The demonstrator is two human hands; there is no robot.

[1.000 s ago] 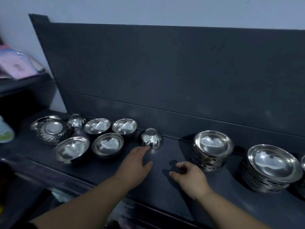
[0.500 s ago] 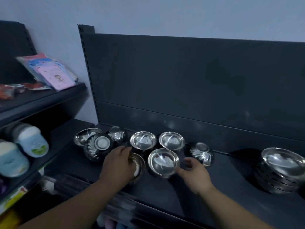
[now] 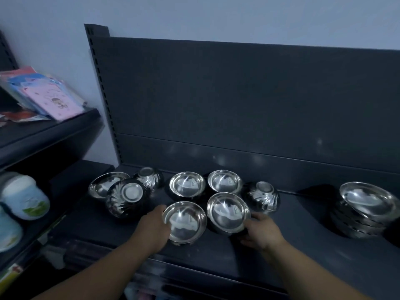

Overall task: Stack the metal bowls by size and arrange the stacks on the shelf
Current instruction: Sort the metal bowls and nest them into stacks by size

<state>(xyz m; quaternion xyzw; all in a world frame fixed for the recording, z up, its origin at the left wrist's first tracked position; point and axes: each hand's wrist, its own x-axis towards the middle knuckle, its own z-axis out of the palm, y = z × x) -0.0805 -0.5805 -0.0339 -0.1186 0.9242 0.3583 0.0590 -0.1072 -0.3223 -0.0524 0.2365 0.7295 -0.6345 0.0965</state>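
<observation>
Several shiny metal bowls sit on the dark shelf (image 3: 303, 252). My left hand (image 3: 154, 230) grips the near-left upright bowl (image 3: 184, 221) at its left rim. My right hand (image 3: 260, 232) holds the near-right upright bowl (image 3: 227, 213) at its right side. Behind them stand two more upright bowls (image 3: 187, 184) (image 3: 225, 181). An upside-down fluted bowl (image 3: 263, 198) sits to their right. At the left, two overturned bowls (image 3: 127, 197) (image 3: 149, 177) lie beside a wide shallow bowl (image 3: 101, 186). A stack of wider bowls (image 3: 365, 208) stands at the right.
A dark back panel (image 3: 238, 100) rises behind the shelf. To the left, a neighbouring shelf unit holds pink and blue packets (image 3: 49, 98) above and white-lidded jars (image 3: 23, 198) below. The shelf's front edge (image 3: 194, 271) runs just under my wrists.
The view has swung left and closer. Both hands moved from the bare shelf near the fluted bowl to the two front upright bowls, and each now holds one.
</observation>
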